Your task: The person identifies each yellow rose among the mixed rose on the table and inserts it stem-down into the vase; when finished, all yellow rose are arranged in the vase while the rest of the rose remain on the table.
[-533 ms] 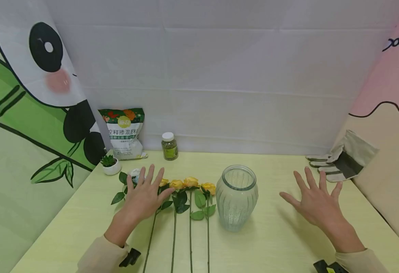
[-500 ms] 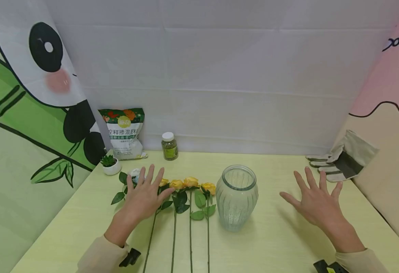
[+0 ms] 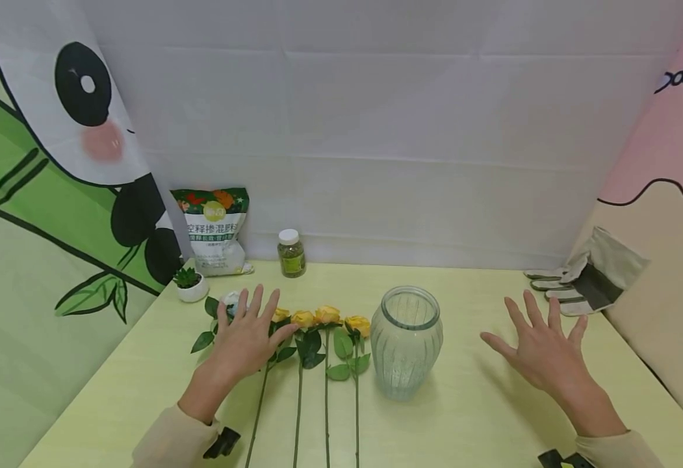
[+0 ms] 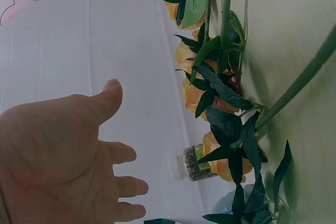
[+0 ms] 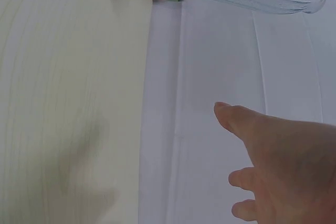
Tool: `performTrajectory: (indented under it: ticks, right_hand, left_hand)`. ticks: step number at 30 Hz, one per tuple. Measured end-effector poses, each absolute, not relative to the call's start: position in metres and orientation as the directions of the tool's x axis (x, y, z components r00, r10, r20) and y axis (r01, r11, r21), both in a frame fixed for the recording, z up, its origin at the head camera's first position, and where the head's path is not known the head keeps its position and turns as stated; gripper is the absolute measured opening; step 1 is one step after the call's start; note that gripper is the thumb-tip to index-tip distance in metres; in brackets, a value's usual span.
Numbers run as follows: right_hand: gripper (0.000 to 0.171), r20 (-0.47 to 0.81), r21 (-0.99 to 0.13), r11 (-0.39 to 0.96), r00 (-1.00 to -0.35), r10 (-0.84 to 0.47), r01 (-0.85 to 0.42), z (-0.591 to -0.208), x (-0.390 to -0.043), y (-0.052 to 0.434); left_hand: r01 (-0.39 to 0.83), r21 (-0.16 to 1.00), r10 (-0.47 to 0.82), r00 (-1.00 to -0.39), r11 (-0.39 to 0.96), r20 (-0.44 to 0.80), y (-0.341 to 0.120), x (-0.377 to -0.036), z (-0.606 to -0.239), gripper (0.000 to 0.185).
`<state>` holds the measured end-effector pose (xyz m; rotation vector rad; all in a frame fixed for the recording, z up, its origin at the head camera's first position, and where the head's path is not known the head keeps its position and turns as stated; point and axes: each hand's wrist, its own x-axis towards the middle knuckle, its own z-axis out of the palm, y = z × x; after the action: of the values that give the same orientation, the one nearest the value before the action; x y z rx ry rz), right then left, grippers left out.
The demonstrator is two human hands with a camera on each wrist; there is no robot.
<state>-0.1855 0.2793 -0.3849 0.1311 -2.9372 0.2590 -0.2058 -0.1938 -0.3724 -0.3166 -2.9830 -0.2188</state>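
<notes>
The left hand [image 3: 246, 338] hovers with fingers spread and straight, holding nothing, over the leftmost rose [image 3: 271, 351] of the roses [image 3: 323, 338]. These lie side by side on the counter [image 3: 464, 416], blooms toward 12 o'clock, stems toward 6 o'clock. The right hand [image 3: 542, 354] is likewise spread and empty, above bare counter at 3 o'clock of the vase [image 3: 405, 341]. The vase stands upright just beside the rightmost rose, at its 3 o'clock.

Handling, as judged: the roses are light, with thin stems that flex; take hold at mid-stem, below the leaves, not at the bloom. The vase is ribbed glass, probably heavy, fragile and slippery; grip around the body.

At 12 o'clock stand a jar [image 3: 290, 253] and a bag [image 3: 215, 231]; gloves [image 3: 587, 279] lie at 2 o'clock.
</notes>
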Motion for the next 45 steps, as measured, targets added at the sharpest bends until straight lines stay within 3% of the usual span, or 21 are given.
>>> performTrajectory:
  ticks: [12,21,29,37,45]
  right_hand:
    - [0.098,0.216,-0.184,0.974,-0.972,-0.091,-0.132,-0.385,-0.186,0.280]
    - [0.105,0.277,-0.310,0.910,-0.942,-0.190,-0.275,-0.379,-0.187,0.269]
    - [0.094,0.368,-0.530,0.730,-0.892,-0.261,-0.432,-0.378,-0.184,0.250]
    - [0.083,0.312,-0.734,0.551,-0.918,-0.247,-0.397,-0.377,-0.177,0.235]
    - [0.074,0.331,-0.865,0.253,-0.871,-0.364,-0.434,-0.378,-0.179,0.218]
  left_hand:
    - [0.227,0.175,0.204,-0.969,0.958,0.139,-0.197,-0.209,-0.373,0.082]
    - [0.295,0.513,0.290,-0.953,0.806,0.093,-0.204,-0.209,-0.365,0.083]
    - [0.209,0.594,0.194,-0.977,0.777,0.089,-0.211,-0.210,-0.362,0.074]
    - [0.161,0.669,0.149,-0.986,0.725,0.076,-0.216,-0.216,-0.365,0.056]
    - [0.063,0.725,0.072,-0.997,0.685,0.019,-0.221,-0.218,-0.376,0.029]
